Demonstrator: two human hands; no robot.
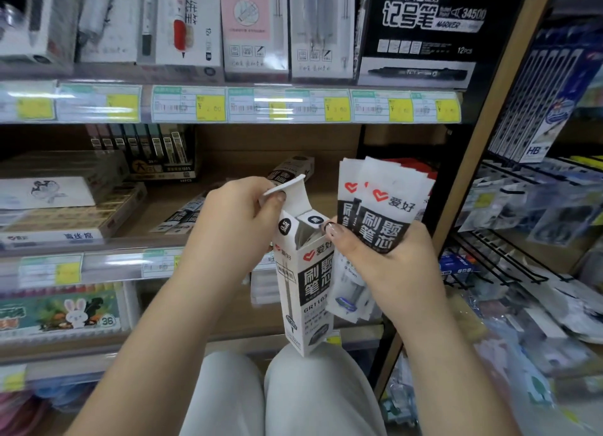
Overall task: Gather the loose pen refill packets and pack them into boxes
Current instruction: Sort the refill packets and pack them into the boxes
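Head view, left hand [236, 215] pinching the raised lid flap of an upright white refill box [305, 285] above the lap, right hand [378, 256] curled round a fanned bundle of refill packets [381, 207] just beside it, thumb touching the box's open mouth.

Tall white cardboard refill box [305, 285]: black panel with white characters, red heart logo. White plastic refill packets [383, 207], just right of the box: matching black panel and red hearts. Shelf price labels [208, 107] above the box: white with yellow blocks.
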